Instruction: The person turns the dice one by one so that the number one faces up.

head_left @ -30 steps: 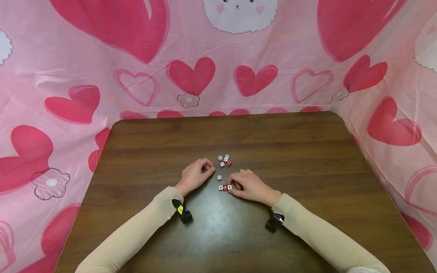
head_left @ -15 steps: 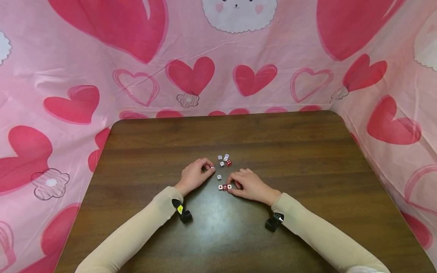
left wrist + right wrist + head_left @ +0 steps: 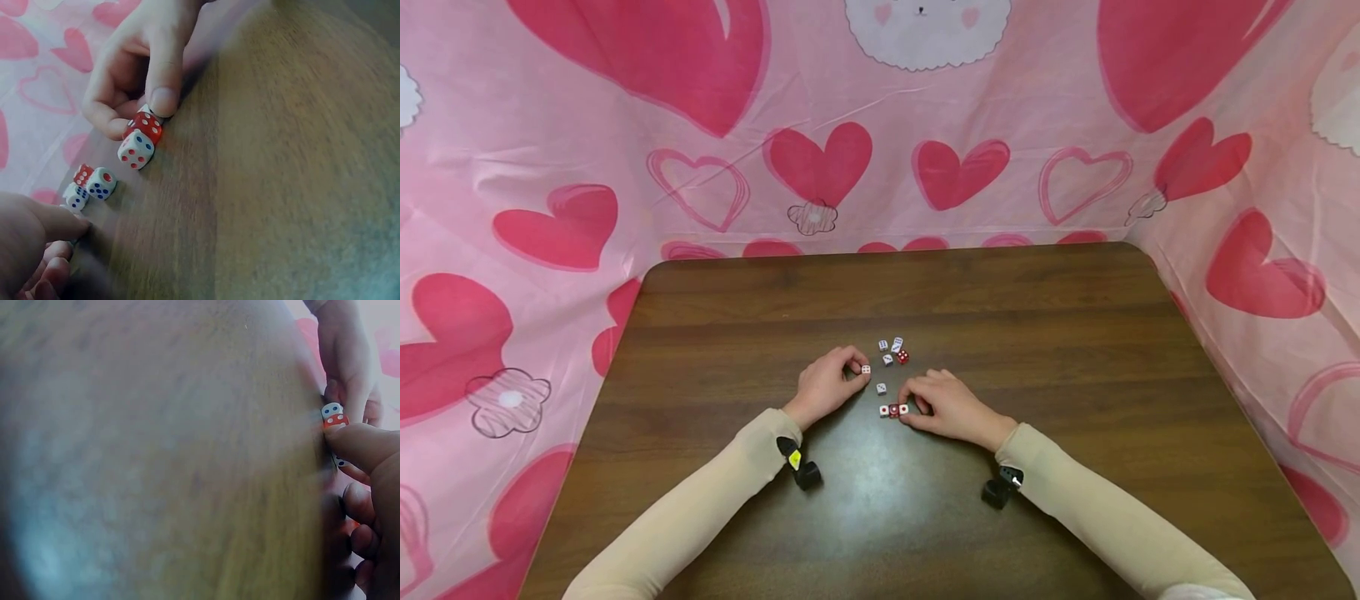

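Observation:
In the head view my left hand point(image 3: 831, 385) pinches a white die point(image 3: 866, 369) between thumb and forefinger, its four-dot face up. My right hand point(image 3: 955, 408) holds the white die point(image 3: 904, 409) at the right end of a short row. Beside that die sit a red die point(image 3: 894, 411) and another white die point(image 3: 884, 411), side by side. The left wrist view shows this row too, with the red die point(image 3: 144, 127) between two white ones, the far one mostly hidden by the thumb. A loose white die point(image 3: 882, 389) lies just behind the row.
Behind, a loose cluster holds a red die point(image 3: 903, 357) and three white dice, the nearest white die point(image 3: 887, 360) among them. All rest on a brown wooden table point(image 3: 1037, 317). A pink heart-patterned cloth point(image 3: 895, 108) hangs around the table's back and sides.
The white die in my left fingers now shows its four-dot face, which was mostly hidden before. My right hand and the row have stayed in place.

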Demonstrator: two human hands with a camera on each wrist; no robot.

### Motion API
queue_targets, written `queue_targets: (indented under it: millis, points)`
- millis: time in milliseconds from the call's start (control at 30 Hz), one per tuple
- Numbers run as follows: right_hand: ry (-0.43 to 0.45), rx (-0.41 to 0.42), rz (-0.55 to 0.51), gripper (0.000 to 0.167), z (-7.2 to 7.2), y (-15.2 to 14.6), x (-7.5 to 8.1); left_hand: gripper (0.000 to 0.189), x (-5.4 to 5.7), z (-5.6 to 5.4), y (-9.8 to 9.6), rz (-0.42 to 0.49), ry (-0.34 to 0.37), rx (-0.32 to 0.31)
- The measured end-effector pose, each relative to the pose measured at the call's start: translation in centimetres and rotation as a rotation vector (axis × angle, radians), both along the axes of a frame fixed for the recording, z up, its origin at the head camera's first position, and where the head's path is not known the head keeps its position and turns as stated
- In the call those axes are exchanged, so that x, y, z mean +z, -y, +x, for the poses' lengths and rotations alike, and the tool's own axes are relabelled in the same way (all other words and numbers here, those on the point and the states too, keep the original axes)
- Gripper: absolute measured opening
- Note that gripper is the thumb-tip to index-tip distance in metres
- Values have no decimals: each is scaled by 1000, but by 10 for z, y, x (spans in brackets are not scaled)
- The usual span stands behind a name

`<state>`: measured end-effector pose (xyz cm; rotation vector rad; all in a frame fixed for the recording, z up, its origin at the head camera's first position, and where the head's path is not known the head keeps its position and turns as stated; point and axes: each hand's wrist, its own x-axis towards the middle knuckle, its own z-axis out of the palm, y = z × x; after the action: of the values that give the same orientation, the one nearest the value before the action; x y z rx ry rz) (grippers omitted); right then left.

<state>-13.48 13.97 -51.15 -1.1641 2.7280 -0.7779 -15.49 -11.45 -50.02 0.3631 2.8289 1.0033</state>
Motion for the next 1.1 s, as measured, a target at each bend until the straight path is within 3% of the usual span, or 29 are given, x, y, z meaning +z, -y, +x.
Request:
queue_targets:
  millis: [1100]
  points:
    - [1,-6,-3,16,-2,0,-3,15,-1,0,-1,-7,-8,16]
